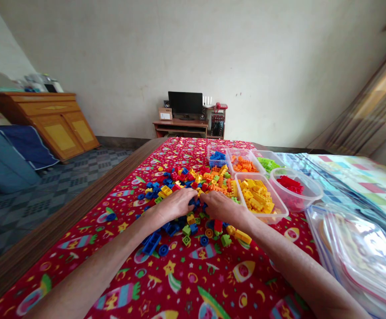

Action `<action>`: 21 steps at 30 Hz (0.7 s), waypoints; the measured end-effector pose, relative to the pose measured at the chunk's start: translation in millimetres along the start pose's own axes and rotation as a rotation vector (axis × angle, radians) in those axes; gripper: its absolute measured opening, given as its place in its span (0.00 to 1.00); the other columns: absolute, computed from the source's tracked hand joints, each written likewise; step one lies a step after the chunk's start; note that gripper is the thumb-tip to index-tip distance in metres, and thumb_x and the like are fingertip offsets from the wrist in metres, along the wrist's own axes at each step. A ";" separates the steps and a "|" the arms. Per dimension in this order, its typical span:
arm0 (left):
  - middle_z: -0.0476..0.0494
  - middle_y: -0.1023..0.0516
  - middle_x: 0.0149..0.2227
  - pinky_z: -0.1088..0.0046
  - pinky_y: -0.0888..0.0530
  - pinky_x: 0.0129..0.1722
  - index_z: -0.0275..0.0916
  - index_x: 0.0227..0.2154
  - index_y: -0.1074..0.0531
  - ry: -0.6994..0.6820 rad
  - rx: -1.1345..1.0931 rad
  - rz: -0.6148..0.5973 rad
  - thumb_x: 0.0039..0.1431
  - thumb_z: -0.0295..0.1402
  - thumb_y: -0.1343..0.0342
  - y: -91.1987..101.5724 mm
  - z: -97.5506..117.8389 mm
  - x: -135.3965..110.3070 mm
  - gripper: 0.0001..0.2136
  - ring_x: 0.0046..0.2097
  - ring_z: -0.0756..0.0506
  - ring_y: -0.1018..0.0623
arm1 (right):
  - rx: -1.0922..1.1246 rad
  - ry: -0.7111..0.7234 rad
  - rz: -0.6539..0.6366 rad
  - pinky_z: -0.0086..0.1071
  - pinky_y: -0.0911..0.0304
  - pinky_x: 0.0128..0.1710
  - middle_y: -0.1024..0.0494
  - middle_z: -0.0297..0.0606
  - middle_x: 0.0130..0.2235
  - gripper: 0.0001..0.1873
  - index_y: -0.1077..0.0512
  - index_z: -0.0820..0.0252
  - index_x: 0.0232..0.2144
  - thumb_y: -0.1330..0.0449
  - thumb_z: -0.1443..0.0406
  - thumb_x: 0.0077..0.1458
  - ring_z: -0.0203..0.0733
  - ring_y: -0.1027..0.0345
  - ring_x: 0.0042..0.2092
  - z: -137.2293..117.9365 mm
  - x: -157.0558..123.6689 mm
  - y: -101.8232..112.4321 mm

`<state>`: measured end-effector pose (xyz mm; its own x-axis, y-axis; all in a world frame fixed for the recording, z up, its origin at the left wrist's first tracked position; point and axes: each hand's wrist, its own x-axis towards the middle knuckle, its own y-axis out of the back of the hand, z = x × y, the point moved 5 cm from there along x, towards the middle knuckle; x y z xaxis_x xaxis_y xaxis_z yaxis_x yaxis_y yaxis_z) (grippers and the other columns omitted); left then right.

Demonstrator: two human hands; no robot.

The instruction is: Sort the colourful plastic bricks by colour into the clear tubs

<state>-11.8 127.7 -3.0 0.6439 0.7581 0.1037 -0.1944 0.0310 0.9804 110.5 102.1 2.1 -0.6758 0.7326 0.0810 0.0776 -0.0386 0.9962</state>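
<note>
A heap of mixed toy building bricks [152, 243] in blue, yellow, red, orange and green is spread over the red patterned cloth. My left hand [178, 203] reaches into its middle with the fingers curled down. Close beside it on the right, my right hand [220, 205] is also in the heap, fingers bent and pointing left. Dark blue pieces show between the two sets of fingertips. What either hand grips is hidden among the bricks. Nearer to me lie a blue wheel [163, 250], a green brick [226, 240] and a long yellow brick [243, 235].
Right of the heap stand clear tubs of sorted bricks: a yellow-brick tub [281, 215], a red-brick tub [314, 191], an orange-brick tub [230, 165], plus blue and green ones behind. Stacked clear lids [362, 248] lie at the right. The bed's wooden edge [79, 217] runs along the left.
</note>
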 end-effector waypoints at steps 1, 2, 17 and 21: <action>0.42 0.22 0.38 0.70 0.29 0.42 0.38 0.37 0.28 0.016 -0.003 -0.008 0.53 0.26 0.46 2.1 -0.6 0.4 0.08 0.41 0.43 0.23 | 0.008 -0.003 0.022 0.32 0.37 0.40 0.26 0.46 0.39 0.14 0.29 0.66 0.40 0.49 0.76 0.52 0.41 0.34 0.39 1.6 0.3 1.3; 0.43 0.22 0.36 0.71 0.29 0.41 0.38 0.37 0.28 0.036 -0.005 -0.009 0.52 0.26 0.46 4.8 -1.2 0.9 0.08 0.40 0.43 0.23 | 0.025 -0.014 0.045 0.32 0.38 0.40 0.26 0.45 0.39 0.13 0.29 0.65 0.39 0.49 0.76 0.52 0.41 0.34 0.39 4.4 0.8 2.5; 0.49 0.22 0.27 0.74 0.29 0.33 0.37 0.39 0.24 0.299 -0.313 0.154 0.50 0.28 0.48 31.5 -12.2 2.7 0.14 0.31 0.47 0.23 | 0.942 -0.367 0.235 0.26 0.43 0.25 0.32 0.28 0.22 0.07 0.29 0.61 0.30 0.43 0.71 0.44 0.31 0.40 0.23 31.9 15.8 9.5; 0.47 0.23 0.29 0.71 0.26 0.31 0.35 0.46 0.31 0.405 -0.802 0.129 0.56 0.33 0.49 19.2 -2.2 2.3 0.15 0.31 0.46 0.23 | 1.480 -0.465 0.327 0.27 0.39 0.24 0.31 0.29 0.23 0.05 0.31 0.59 0.26 0.40 0.64 0.45 0.32 0.37 0.24 33.7 19.2 1.4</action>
<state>-15.7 131.5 15.6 0.3019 0.9533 -0.0110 -0.8014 0.2600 0.5387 122.3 139.0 3.9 -0.2347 0.9719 -0.0162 0.9720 0.2348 0.0060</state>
